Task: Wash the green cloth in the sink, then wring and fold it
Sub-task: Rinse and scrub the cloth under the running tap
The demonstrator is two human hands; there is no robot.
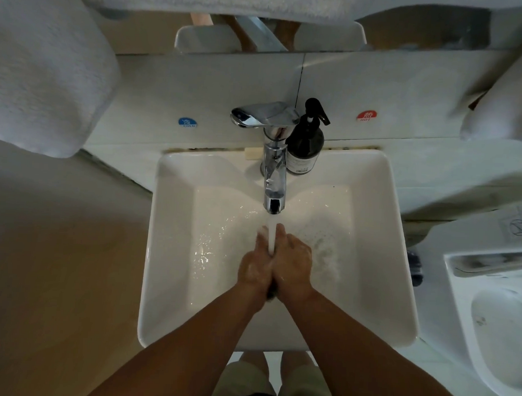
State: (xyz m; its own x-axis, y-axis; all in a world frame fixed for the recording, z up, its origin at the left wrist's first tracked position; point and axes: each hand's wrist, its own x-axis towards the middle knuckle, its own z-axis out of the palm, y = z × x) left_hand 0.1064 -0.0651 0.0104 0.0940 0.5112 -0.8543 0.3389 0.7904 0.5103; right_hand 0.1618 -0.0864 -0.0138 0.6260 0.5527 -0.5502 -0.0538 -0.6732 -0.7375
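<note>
The left hand (254, 265) and right hand (293, 264) are pressing palm to palm, fingers nearly straight, under water running from the chrome tap (274, 168) into the white sink (151, 253). They are sandwiching the green cloth (271, 294), only a dark scrap of it showing between the wrists. A dark pump bottle (304, 149) is standing beside the tap, under wall tiles bearing a COLD sticker (188, 122) and a HOT sticker (364, 115), and a white towel (45, 71) is hanging at left.

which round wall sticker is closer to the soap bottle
The red HOT sticker, on the same side of the tap as the black pump bottle; the blue COLD sticker lies beyond the tap.
</note>
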